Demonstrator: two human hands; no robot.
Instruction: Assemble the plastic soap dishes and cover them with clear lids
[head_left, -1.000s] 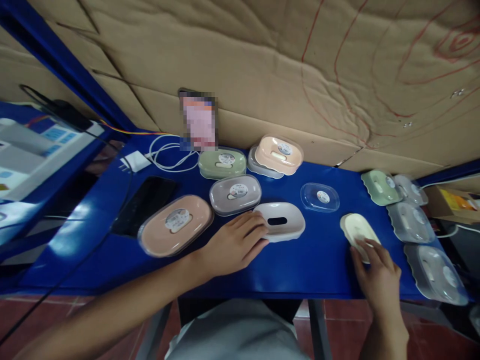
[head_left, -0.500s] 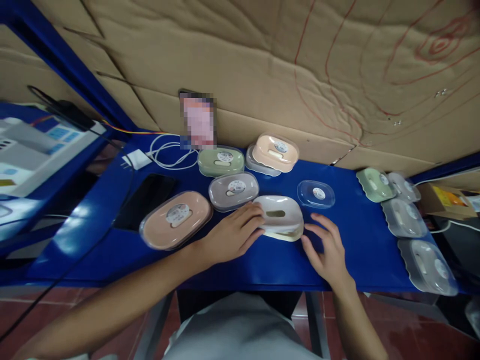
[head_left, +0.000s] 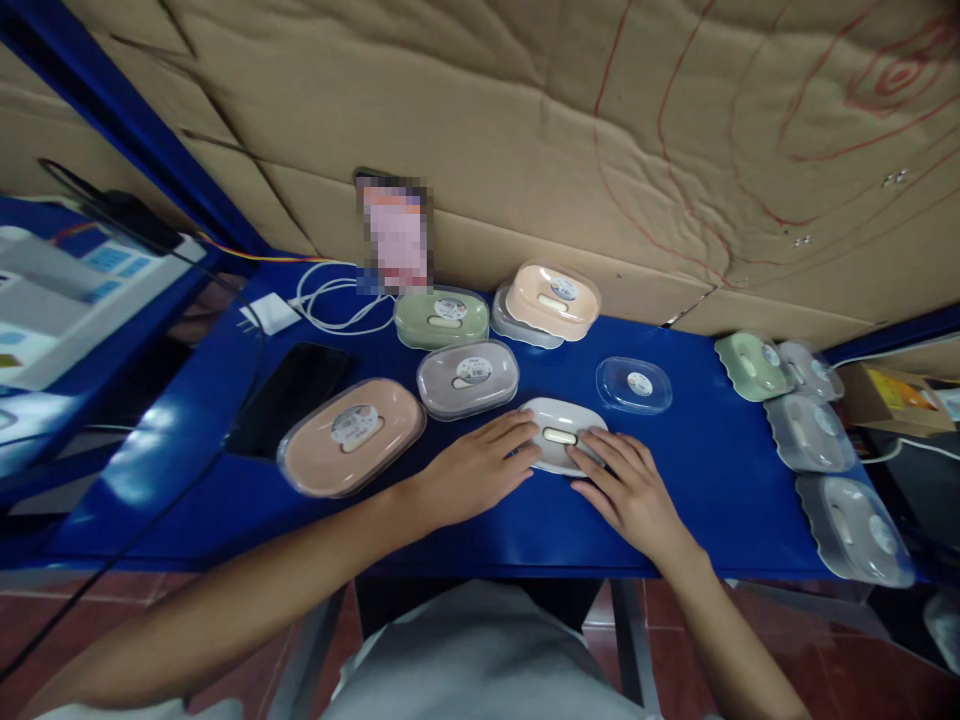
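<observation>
A light grey soap dish (head_left: 568, 415) lies on the blue table between my two hands. A cream oval piece (head_left: 559, 437) shows in the slot at its middle. My left hand (head_left: 487, 460) has its fingertips on the dish's left end. From the right, my right hand (head_left: 626, 490) lays its fingers over the other end, its thumb near the front edge. Behind the dish is a clear lid (head_left: 634, 386) with a round label. Beside my left hand sit a lidded grey soap dish (head_left: 480, 397) and a lidded pink one (head_left: 390, 425).
A green dish (head_left: 469, 330) and a stacked peach dish (head_left: 574, 312) stand along the cardboard wall (head_left: 495, 130). Several lidded dishes (head_left: 814, 430) line the right side. At left lie a black phone (head_left: 289, 395), a white charger (head_left: 271, 313) and its cable.
The grey dish has come down level over the cream part, whose middle now shows through the slot. My right hand has moved left from beside the dish onto its right end.
</observation>
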